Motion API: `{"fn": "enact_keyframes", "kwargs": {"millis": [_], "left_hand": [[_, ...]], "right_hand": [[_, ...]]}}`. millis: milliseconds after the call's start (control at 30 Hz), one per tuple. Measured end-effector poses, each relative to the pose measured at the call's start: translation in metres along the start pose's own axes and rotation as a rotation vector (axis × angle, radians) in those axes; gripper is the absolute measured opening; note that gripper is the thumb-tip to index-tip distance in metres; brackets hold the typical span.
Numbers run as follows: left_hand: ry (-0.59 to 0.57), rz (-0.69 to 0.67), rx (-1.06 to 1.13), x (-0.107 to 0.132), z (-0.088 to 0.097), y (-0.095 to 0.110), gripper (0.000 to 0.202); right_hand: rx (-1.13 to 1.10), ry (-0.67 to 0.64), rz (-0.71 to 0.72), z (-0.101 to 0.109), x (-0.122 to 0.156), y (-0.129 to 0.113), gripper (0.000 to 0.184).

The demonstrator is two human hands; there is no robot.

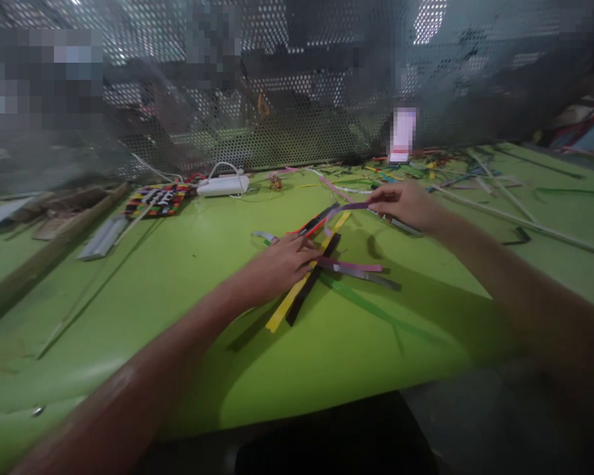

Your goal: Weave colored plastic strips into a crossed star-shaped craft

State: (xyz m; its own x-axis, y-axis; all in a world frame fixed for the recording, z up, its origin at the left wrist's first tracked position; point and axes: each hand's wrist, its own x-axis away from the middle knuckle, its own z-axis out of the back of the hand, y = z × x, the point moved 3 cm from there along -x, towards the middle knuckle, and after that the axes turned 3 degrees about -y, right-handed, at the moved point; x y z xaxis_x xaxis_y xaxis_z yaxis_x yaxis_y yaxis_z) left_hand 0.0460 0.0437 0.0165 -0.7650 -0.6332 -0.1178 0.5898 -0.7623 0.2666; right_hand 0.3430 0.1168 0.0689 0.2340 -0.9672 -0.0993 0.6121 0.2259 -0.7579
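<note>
My left hand (288, 258) is closed on several flat strips where they cross in a small weave, and covers most of the crossing. A yellow strip (297, 290) and a black strip (311, 284) slant towards me from under its fingers. To the right stick out a pink strip (359, 266), a grey strip (376, 277) and a green strip (376, 310). My right hand (403, 203) pinches the end of a purple strip (349, 207), which curves from the fingertips back towards the weave.
At the back stand a white power strip (224, 185) and a phone (400, 138). A colourful woven piece (158, 200) lies at left, near a wooden pole (54, 254) and a thin stick (92, 297). Loose strips and sticks (505, 188) clutter the back right, with a black hex key (519, 235).
</note>
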Motion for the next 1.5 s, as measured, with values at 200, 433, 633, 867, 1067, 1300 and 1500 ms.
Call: {"fn": "enact_keyframes", "kwargs": {"millis": [200,433,633,867,1067,1300,1500], "left_hand": [[-0.039,-0.014,-0.015,0.0,-0.003,0.002,0.042],[-0.013,-0.051,-0.024,0.002,-0.004,-0.002,0.045],[0.026,-0.029,-0.109,0.008,-0.009,-0.001,0.06],[-0.051,0.001,-0.056,0.008,-0.009,-0.004,0.07],[-0.063,-0.047,0.055,0.008,-0.012,-0.012,0.073],[-0.072,-0.067,0.045,0.009,-0.013,-0.015,0.078],[0.088,-0.038,0.04,0.006,0.001,-0.01,0.062]], "right_hand": [[0.122,0.042,0.007,-0.002,0.002,0.0,0.009],[0.216,0.006,0.021,-0.008,0.003,-0.003,0.011],[0.205,-0.007,0.062,-0.012,0.003,-0.003,0.012],[0.184,-0.014,0.092,-0.011,0.002,-0.002,0.01],[0.126,-0.075,0.145,-0.012,0.004,-0.004,0.014],[-0.141,-0.143,0.335,-0.016,-0.002,0.01,0.017],[-0.17,-0.134,0.348,-0.019,-0.003,0.01,0.009]]}}
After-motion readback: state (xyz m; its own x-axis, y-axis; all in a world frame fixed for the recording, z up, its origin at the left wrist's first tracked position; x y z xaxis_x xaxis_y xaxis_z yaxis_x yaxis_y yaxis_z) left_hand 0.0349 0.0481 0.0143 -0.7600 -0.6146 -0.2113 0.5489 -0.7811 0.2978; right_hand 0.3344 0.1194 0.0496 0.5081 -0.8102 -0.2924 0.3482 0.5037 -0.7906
